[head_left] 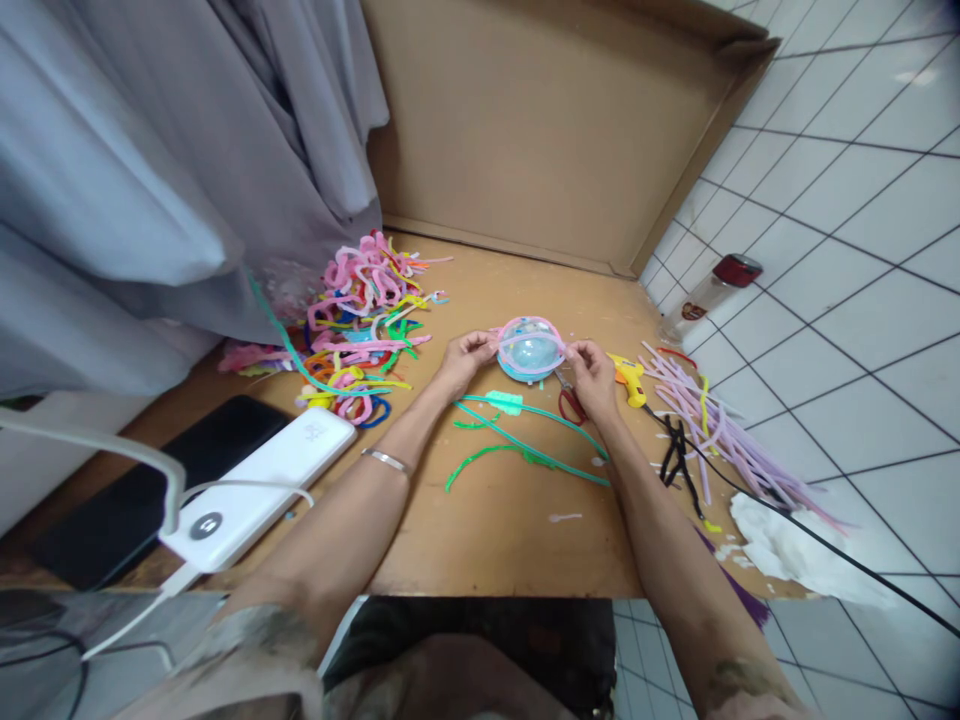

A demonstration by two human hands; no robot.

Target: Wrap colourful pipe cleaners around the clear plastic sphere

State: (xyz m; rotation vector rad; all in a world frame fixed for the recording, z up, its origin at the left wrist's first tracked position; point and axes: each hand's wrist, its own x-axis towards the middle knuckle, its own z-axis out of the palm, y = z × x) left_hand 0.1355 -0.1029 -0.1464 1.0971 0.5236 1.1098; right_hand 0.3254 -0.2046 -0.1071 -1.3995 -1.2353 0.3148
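My left hand (466,362) pinches the left side of a pink pipe cleaner loop (516,325). On its right side, my right hand (592,378) pinches the loop too. The loop goes around and across a round, see-through blue piece (531,354), like a small bowl or dome; whether they are joined I cannot tell. Beside my right wrist lie scissors with red handles (571,406), partly covered by the hand. Nearer me are long teal pipe cleaners (517,443), a small mint-green piece (504,402) and a bent green pipe cleaner (472,462).
A tangle of coloured pipe cleaners (367,280) lies at left, near a white power bank (262,490) and a black slab (232,440). At right are a yellow glue gun (630,380) with a black cord, lilac pipe cleaners (724,440) and a bottle (697,305). Cardboard (532,130) stands behind.
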